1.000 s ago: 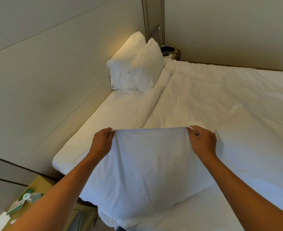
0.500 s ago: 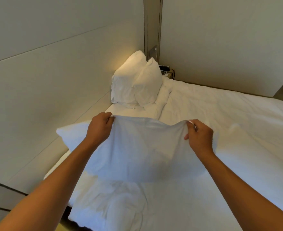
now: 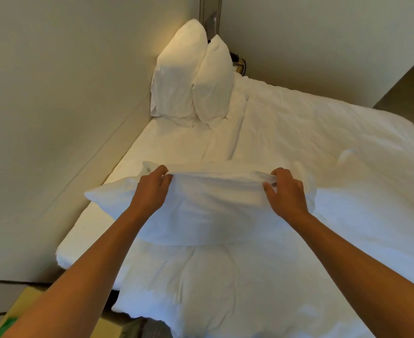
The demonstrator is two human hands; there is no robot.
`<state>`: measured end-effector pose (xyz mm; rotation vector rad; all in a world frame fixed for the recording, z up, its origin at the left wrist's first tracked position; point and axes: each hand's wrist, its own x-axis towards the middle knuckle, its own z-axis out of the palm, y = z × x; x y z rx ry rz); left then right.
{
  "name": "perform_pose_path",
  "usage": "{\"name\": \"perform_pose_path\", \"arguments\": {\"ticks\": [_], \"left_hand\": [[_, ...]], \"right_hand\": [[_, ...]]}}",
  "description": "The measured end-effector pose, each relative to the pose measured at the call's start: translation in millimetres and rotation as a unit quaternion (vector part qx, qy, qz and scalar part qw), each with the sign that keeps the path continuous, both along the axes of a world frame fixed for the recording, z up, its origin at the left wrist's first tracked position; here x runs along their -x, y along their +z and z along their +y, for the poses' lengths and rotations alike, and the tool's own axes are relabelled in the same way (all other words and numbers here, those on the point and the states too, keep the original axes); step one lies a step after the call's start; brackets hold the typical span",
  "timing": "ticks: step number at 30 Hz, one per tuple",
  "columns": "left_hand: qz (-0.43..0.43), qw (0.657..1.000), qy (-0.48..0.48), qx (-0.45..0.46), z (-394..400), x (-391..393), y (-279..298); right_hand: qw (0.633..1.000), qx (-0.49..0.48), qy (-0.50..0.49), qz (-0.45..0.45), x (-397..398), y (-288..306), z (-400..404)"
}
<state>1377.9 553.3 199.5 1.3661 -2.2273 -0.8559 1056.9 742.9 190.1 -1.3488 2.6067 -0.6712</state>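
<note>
A white pillow in its case lies across the near part of the bed, its left corner sticking out over the sheet. My left hand pinches the open far edge of the case on the left. My right hand pinches the same edge on the right, with bunched fabric between thumb and fingers. Both forearms reach in from the bottom of the view.
Two white pillows stand upright in the far corner against the padded wall. A crumpled white duvet covers the bed's near end. A yellow-green bedside surface shows at the bottom left. Cables lie behind the pillows.
The pillow, held up by its case a second ago, has come down and forward onto the bed. Both hands moved lower and away from me, still holding the case edge.
</note>
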Motion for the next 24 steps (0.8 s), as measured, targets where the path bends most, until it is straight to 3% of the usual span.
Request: {"name": "perform_pose_path", "arguments": {"ticks": [7,15,24], "left_hand": [[-0.028,0.998,-0.055,-0.009,-27,-8,-9],[-0.017,0.995,-0.082,0.052,-48,-6,14],[-0.115,0.989,-0.068,0.058,-57,9,38]], "right_hand": [[0.992,-0.087,-0.036,0.088,5,0,-11],[0.994,-0.028,-0.073,0.082,1,12,-14],[0.990,-0.013,-0.077,0.119,22,12,-28]]}}
